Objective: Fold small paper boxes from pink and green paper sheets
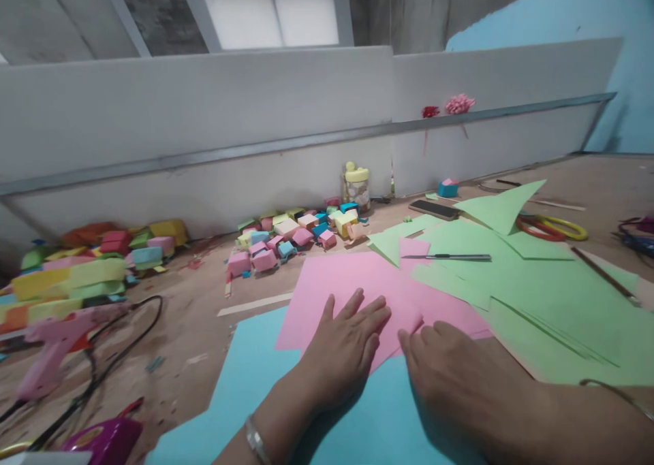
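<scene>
Blue paper (388, 410) lay nearest, spread under both forearms, with a purple object (105, 441) off to the near left. On the blue rested pink paper (332, 281), its near edge between the two hands and its far part reaching onto the tabletop (178, 356).

Palm down, the left hand (345, 349) lay over the pink, its grip apart and closed on nothing. Just to its right, the right hand (444, 363) was curled, its fingers drawn together beside a raised flap of the pink; whether that grip had paper pinched in it, I could not tell.

Such paper looked light, thin and matt, stiff enough to keep a crease but easily torn or dented, and apt to slide on the sheet beneath. A flat palm on the body and a fingertip hold at the flap's edge seemed the kindest way to take it.

Farther right spread green sheets (552, 288), a slim cutter (449, 257) lying across them. At left, a pink glue gun (56, 346) sat before piled paper boxes (92, 267); smaller boxes (301, 230) clustered at the far middle, near a yellow-lidded jar (356, 186). Scraps littered the brown, stained surface. Behind stood a white partition (204, 104) with a metal rail (276, 143), and beyond it a bright window (270, 15).
</scene>
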A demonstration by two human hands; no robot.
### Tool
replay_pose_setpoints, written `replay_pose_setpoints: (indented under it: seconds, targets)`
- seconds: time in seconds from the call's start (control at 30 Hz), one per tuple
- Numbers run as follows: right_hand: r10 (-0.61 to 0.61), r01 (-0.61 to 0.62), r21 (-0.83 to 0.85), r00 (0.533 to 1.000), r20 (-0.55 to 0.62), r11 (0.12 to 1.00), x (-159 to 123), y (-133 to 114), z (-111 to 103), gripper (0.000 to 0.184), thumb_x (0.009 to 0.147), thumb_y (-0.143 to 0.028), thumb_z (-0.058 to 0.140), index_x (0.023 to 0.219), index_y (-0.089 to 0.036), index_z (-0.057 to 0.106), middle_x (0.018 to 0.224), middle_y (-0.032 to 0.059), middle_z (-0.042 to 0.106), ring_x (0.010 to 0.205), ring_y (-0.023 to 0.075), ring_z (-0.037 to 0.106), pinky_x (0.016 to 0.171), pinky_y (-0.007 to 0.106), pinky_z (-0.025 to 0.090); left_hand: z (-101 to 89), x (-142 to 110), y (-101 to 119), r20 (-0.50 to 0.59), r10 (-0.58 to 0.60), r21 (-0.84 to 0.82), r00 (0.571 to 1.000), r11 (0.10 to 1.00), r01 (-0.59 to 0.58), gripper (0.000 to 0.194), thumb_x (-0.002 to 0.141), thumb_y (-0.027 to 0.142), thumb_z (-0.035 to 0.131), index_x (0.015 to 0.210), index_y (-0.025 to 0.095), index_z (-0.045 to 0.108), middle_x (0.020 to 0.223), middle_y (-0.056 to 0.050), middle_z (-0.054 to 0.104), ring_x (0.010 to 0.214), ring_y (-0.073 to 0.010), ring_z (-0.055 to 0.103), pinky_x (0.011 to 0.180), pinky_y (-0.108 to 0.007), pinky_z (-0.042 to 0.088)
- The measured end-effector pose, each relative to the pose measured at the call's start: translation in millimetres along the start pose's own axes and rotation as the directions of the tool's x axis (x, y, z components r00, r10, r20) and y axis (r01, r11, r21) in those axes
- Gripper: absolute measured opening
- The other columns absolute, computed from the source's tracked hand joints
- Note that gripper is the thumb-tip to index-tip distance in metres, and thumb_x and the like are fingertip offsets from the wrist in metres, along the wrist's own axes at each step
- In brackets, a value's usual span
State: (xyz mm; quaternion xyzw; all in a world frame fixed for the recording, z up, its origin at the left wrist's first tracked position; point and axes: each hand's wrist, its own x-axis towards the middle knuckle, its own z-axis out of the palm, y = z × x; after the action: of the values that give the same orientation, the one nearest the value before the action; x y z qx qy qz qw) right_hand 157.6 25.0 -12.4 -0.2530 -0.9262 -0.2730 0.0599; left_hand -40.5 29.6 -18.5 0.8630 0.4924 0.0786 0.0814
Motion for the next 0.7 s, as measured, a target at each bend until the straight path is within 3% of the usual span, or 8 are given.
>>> replay_pose_setpoints:
  seconds: [0.1, 0.2, 0.27, 0.4, 0.47, 0.57, 0.7]
  targets:
    - [0.105, -0.107, 0.013, 0.989, 0.106, 0.994, -8.4, 15.6, 14.8, 0.028, 0.059, 0.006, 0.051, 0.078, -0.011, 0.064, 0.055, 0.0068, 0.058, 0.044, 0.0165, 0.047, 0.045, 0.03, 0.02, 0.6, 0.3, -0.8, -0.008, 0.0, -0.004, 1.0, 1.0, 0.0, 0.044, 0.094, 0.028, 0.025, 0.137, 0.035, 0.033, 0.148, 0.006, 0.033, 0.139, -0.0251, 0.016, 0.105, -0.067, 0.013]
    - [0.143, -0.151, 0.029, 0.975, 0.17, 0.988, -11.0, 21.3, 16.8, 0.026, 0.061, 0.006, 0.052, 0.074, -0.013, 0.064, 0.054, 0.0069, 0.058, 0.043, 0.0163, 0.046, 0.045, 0.031, 0.019, 0.7, 0.8, -1.1, -0.017, -0.004, -0.006, 1.0, 1.0, 0.004, 0.044, 0.094, 0.028, 0.026, 0.136, 0.036, 0.034, 0.147, 0.006, 0.033, 0.139, -0.0251, 0.016, 0.106, -0.066, 0.014]
    - [0.132, -0.138, 0.035, 0.981, 0.14, 0.99, -7.9, 15.7, 8.5, 0.022, 0.061, 0.004, 0.053, 0.07, -0.014, 0.062, 0.055, 0.0073, 0.058, 0.043, 0.016, 0.045, 0.045, 0.031, 0.018, 0.6, 1.0, -1.0, -0.019, -0.006, -0.005, 1.0, 1.0, 0.006, 0.044, 0.094, 0.028, 0.026, 0.136, 0.035, 0.034, 0.147, 0.005, 0.033, 0.139, -0.0253, 0.016, 0.106, -0.066, 0.014]
    - [0.001, 0.002, 0.077, 0.999, -0.044, 0.997, -0.9, -6.7, -8.0, 0.017, 0.068, -0.004, 0.054, 0.078, -0.017, 0.061, 0.052, 0.0038, 0.055, 0.044, 0.0173, 0.043, 0.045, 0.031, 0.016, 0.0, 2.1, -0.8, -0.006, 0.001, -0.002, 1.0, 1.0, -0.001, 0.044, 0.094, 0.028, 0.026, 0.137, 0.033, 0.034, 0.147, 0.005, 0.033, 0.139, -0.0254, 0.018, 0.105, -0.066, 0.013]
    - [-0.01, 0.014, 0.08, 0.999, -0.048, 0.997, -3.0, -10.8, -5.2, 0.017, 0.07, -0.005, 0.054, 0.081, -0.015, 0.061, 0.049, 0.0018, 0.052, 0.042, 0.0163, 0.041, 0.045, 0.03, 0.015, -0.5, 2.8, -0.8, -0.001, 0.003, -0.001, 1.0, 1.0, -0.003, 0.044, 0.094, 0.028, 0.025, 0.137, 0.033, 0.034, 0.148, 0.005, 0.032, 0.139, -0.0255, 0.018, 0.105, -0.067, 0.014]
    - [0.093, -0.098, 0.066, 0.993, 0.072, 0.993, -11.8, 1.1, 8.1, 0.02, 0.068, -0.001, 0.054, 0.082, -0.013, 0.06, 0.05, 0.0022, 0.053, 0.042, 0.0148, 0.042, 0.046, 0.03, 0.016, -1.3, 3.4, -1.0, -0.001, 0.0, -0.003, 1.0, 1.0, 0.0, 0.044, 0.095, 0.029, 0.024, 0.138, 0.032, 0.033, 0.148, 0.005, 0.032, 0.139, -0.0259, 0.018, 0.105, -0.067, 0.014]
    - [0.25, -0.265, 0.017, 0.928, 0.277, 0.964, -13.7, 24.8, 5.9, 0.016, 0.065, 0.001, 0.053, 0.069, -0.013, 0.061, 0.051, 0.0053, 0.056, 0.041, 0.016, 0.047, 0.045, 0.031, 0.016, -1.0, 2.2, -1.5, -0.006, 0.001, -0.008, 1.0, 1.0, -0.001, 0.044, 0.094, 0.027, 0.025, 0.137, 0.034, 0.034, 0.148, 0.007, 0.032, 0.139, -0.0262, 0.015, 0.105, -0.067, 0.013]
